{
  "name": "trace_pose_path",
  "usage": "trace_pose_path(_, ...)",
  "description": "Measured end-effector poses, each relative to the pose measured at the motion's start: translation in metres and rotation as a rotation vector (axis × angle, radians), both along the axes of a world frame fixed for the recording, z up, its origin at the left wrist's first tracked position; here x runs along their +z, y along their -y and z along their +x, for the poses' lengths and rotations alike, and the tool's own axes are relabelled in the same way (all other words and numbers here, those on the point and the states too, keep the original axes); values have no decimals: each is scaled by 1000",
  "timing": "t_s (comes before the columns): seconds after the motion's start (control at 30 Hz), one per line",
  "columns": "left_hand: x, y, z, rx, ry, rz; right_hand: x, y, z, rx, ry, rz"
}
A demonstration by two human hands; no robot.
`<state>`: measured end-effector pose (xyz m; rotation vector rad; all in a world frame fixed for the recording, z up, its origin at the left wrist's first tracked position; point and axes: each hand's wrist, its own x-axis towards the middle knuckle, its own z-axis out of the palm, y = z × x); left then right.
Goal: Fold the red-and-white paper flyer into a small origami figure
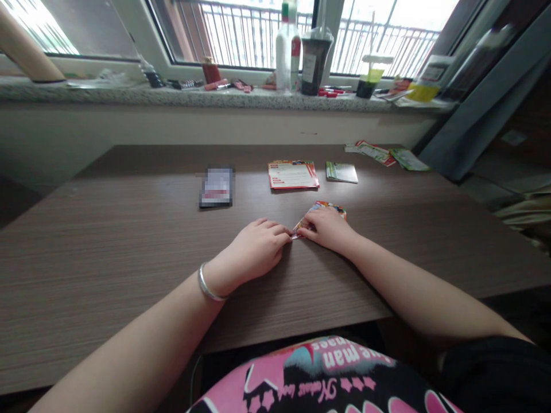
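A small, colourful printed paper [343, 210] lies on the brown table at an angle, its pointed left end towards me. My right hand [326, 228] rests over it with curled fingers and hides most of the sheet. At that left tip, the bent fingers of my left hand [260, 245] pinch the paper's end. The fingertips of both hands almost meet there. A silver bangle circles my left wrist. Whether the paper is folded cannot be made out under the fingers.
Beyond my hands lie a stack of red-edged printed sheets [293, 175], a smaller green-and-white stack [341, 172] and a phone-like blurred rectangle [217, 187]. Loose paper pieces [375, 152] are at the far right. Bottles and cups, including a dark cup [310, 66], line the windowsill.
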<state>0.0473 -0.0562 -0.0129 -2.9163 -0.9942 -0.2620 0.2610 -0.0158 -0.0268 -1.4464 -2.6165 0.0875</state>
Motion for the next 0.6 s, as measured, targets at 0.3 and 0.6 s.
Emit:
trace_pose_path(0.3, -1, -2, -3, 2, 39, -49, -1, 1, 2, 1, -3, 1)
trace_pose_path(0.6, 3, -7, -15, 23, 85, -162, -4, 2, 4, 26, -14, 33)
